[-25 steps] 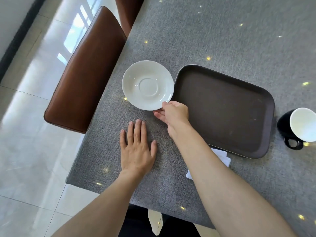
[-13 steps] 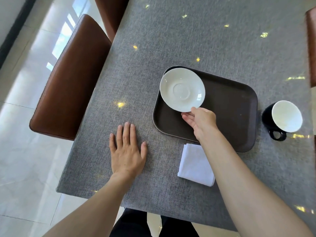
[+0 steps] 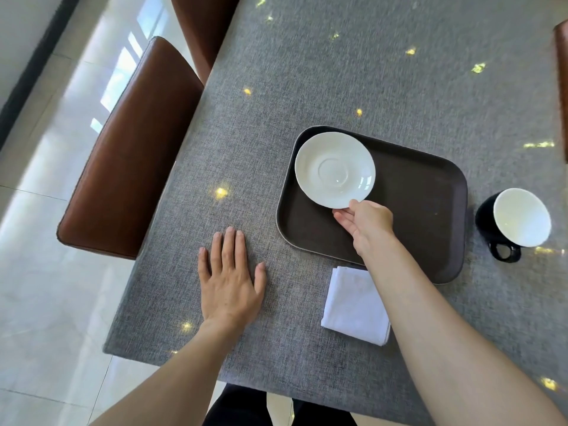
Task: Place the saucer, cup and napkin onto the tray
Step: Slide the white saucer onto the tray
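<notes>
A white saucer (image 3: 335, 170) is over the left part of the dark brown tray (image 3: 424, 204), and my right hand (image 3: 365, 222) pinches its near rim. Whether the saucer rests on the tray or hovers just above it I cannot tell. A black cup with a white inside (image 3: 516, 224) stands on the table just right of the tray, handle toward me. A folded white napkin (image 3: 353, 305) lies on the table in front of the tray, partly under my right forearm. My left hand (image 3: 230, 278) lies flat, palm down, on the grey table left of the napkin.
The grey cloth-covered table (image 3: 338, 72) stretches away beyond the tray. Brown leather chairs (image 3: 129, 155) stand along its left side over a pale tiled floor. Another chair edge (image 3: 562, 87) shows at the far right.
My right hand carried the saucer from the table left of the tray rightward over the tray's left part. The left hand stayed flat on the table.
</notes>
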